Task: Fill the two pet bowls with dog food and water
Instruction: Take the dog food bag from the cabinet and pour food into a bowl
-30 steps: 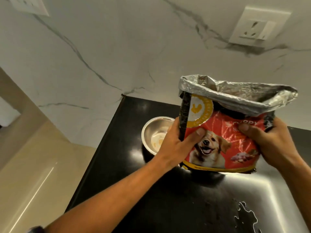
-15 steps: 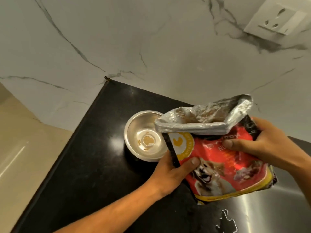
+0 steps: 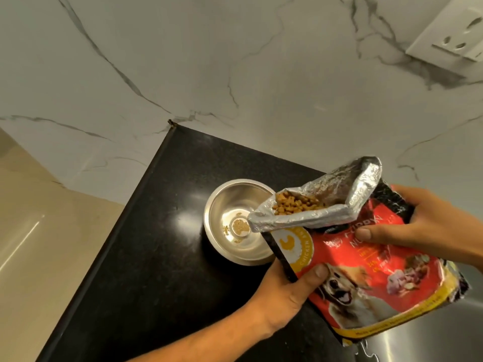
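So the biggest thing here is the marble wall (image 3: 235, 74), with a socket (image 3: 449, 37) seen up in the right corner. Below it the black table (image 3: 146, 270) is laid out, and a steel sink (image 3: 431, 340) is glimpsed at the lower right edge.

Next down in size, the bag (image 3: 371, 278) of dog food is held tipped over, long axis slanting from lower right up to upper left, foil mouth pointed at the bowl (image 3: 235, 223). The bowl is sat on the table just left of the bag, and the lip of the mouth is hung right over its right rim. The left hand (image 3: 285, 291) is wrapped round the bag's lower left edge, thumb pressed on the front, and it's the one nearer the bowl. The right hand (image 3: 418, 220) is clamped on the bag's upper right side, fingers curled over the front.

Smallest stuff: kibble (image 3: 295, 203) is piled at the mouth, right at the edge, and only a few bits are seen in the bowl bottom, so pouring is judged barely started. A bit more tilt to the left is probably all that's needed. Nothing is stood in the way. Only one bowl is seen; the second one isn't in view.
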### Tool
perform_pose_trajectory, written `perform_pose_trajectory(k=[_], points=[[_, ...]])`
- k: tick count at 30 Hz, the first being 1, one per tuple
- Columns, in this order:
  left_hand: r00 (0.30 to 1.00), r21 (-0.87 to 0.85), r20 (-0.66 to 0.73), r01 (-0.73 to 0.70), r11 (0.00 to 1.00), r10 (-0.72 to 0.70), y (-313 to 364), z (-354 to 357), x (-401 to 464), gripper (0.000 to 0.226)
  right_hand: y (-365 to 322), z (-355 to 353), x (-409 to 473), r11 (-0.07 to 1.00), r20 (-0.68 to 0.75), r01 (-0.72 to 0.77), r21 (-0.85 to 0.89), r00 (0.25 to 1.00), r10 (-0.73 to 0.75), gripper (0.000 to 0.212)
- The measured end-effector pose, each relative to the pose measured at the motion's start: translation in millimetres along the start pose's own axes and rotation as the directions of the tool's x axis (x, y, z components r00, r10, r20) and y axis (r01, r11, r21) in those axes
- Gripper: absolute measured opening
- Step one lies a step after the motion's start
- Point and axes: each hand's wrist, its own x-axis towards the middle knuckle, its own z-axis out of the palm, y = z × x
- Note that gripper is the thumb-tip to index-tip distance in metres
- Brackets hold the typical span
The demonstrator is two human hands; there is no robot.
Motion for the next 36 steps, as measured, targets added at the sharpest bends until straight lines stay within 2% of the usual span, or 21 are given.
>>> perform_pose_trajectory(k=[1, 6, 9, 11, 19, 23, 28, 32, 36], points=[[1.000, -0.019, 0.003, 0.003, 1.000, -0.003, -1.3, 1.4, -2.5, 0.041, 0.2, 0.8, -0.1, 1.000, 0.005, -0.014, -0.004, 1.000, 0.014, 0.052], [1.000, -0.093, -0.008, -0.020, 0.995, 0.019, -17.8, 8.5, -4.6, 0.048, -2.4, 4.5, 0.9, 0.995, 0.014, -0.075, -0.070, 0.997, 0.076, 0.047], [0.999, -0.128, -0.022, -0.037, 0.991, 0.035, -27.9, 13.4, -1.9, 0.082, -9.5, 5.8, 1.6, 0.990, 0.025, -0.088, -0.107, 0.996, 0.091, 0.046], [0.999, -0.151, -0.026, -0.041, 0.988, 0.038, -33.2, 15.7, 0.0, 0.092, -14.5, 6.6, 2.3, 0.986, 0.031, -0.098, -0.135, 0.994, 0.103, 0.045], [0.999, -0.176, -0.042, -0.017, 0.984, 0.010, -40.1, 21.3, 0.0, 0.088, -27.9, 8.8, 4.2, 0.975, 0.050, -0.149, -0.164, 0.986, 0.159, 0.044], [1.000, -0.182, -0.001, -0.008, 0.983, 0.008, -45.8, 21.8, -1.1, 0.082, -32.5, 10.1, 3.8, 0.969, 0.059, -0.168, -0.182, 0.982, 0.181, 0.046], [0.998, -0.187, 0.014, -0.058, 0.981, 0.062, -45.6, 23.3, -4.1, 0.076, -35.9, 9.3, 4.2, 0.954, 0.065, -0.183, -0.236, 0.977, 0.203, 0.058], [0.995, -0.150, -0.064, -0.088, 0.985, 0.079, -43.4, 26.7, -6.0, 0.068, -38.5, 7.9, 6.9, 0.954, 0.065, -0.172, -0.244, 0.979, 0.193, 0.054], [0.999, -0.164, 0.009, -0.040, 0.986, 0.042, -41.0, 26.6, -6.5, 0.070, -41.6, 7.8, 8.3, 0.965, 0.060, -0.149, -0.218, 0.984, 0.166, 0.048]])
